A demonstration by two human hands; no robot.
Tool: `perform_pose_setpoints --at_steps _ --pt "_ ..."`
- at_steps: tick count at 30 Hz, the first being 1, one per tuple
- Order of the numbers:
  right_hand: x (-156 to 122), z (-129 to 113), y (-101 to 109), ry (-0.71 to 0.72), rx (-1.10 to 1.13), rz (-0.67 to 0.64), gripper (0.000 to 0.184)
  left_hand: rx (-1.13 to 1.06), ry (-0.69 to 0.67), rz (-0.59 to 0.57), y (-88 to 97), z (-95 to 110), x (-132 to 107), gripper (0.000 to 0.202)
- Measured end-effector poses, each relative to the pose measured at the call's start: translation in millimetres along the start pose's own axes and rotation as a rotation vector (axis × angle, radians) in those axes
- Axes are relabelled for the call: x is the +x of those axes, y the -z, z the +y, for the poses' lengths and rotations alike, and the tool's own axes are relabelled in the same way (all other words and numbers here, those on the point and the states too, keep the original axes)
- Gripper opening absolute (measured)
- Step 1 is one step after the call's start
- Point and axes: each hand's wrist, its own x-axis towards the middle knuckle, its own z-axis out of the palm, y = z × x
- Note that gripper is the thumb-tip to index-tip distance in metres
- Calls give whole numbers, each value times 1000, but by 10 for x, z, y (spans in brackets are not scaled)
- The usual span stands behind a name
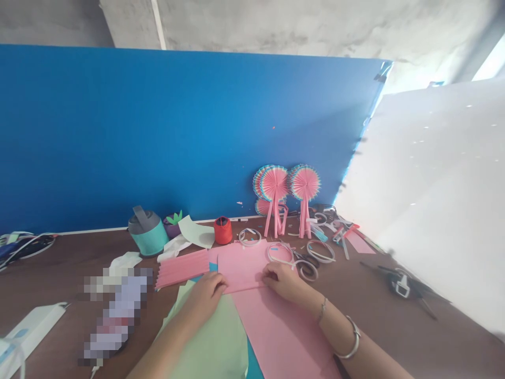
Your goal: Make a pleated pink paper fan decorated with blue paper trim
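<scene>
A pink sheet of paper (242, 263) lies in front of me, with a narrow strip folded along its near edge. My left hand (207, 292) is closed with its fingertips on the near left corner of this sheet. At the right end of the same folded edge, my right hand (284, 281) pinches the paper with curled fingers. More pink paper (280, 331) and pale green paper (215, 337) are spread beneath. Left of the sheet rests a pleated pink strip (183, 267). Scissors (307, 259) and rolls of white tape (321, 251) sit just beyond my right hand.
Finished pink pleated fans (305, 182) lean against the blue partition (177, 131). A teal cup (149, 234), a red container (223, 230) and a small plant pot (172, 226) stand at the back. Dark tools (402, 284) lie right; a white power strip (33, 334) lies left.
</scene>
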Motion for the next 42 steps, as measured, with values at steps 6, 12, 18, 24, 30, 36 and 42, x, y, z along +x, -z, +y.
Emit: perform_pose_setpoints --at_steps 6,12,18,24,30,36,42 --pt "0 55 -31 33 -19 0 12 40 -18 -13 33 32 -15 20" --pt "-69 -38 -14 180 -196 19 27 282 -155 33 49 126 -43 29" --pt "-130 -121 -127 435 -480 -30 36 416 -415 29 -32 189 -79 49" --pt "-142 -155 -57 445 -545 -55 22 367 -350 9 53 200 -77 48" --pt "-158 -128 20 421 -631 -22 16 335 -206 72 113 -8 -40 43" --pt "-39 19 -124 487 -597 186 15 181 -215 462 85 -43 -45 36" --pt "-78 -129 -176 575 -355 519 16 -159 -82 206 -47 152 -110 27"
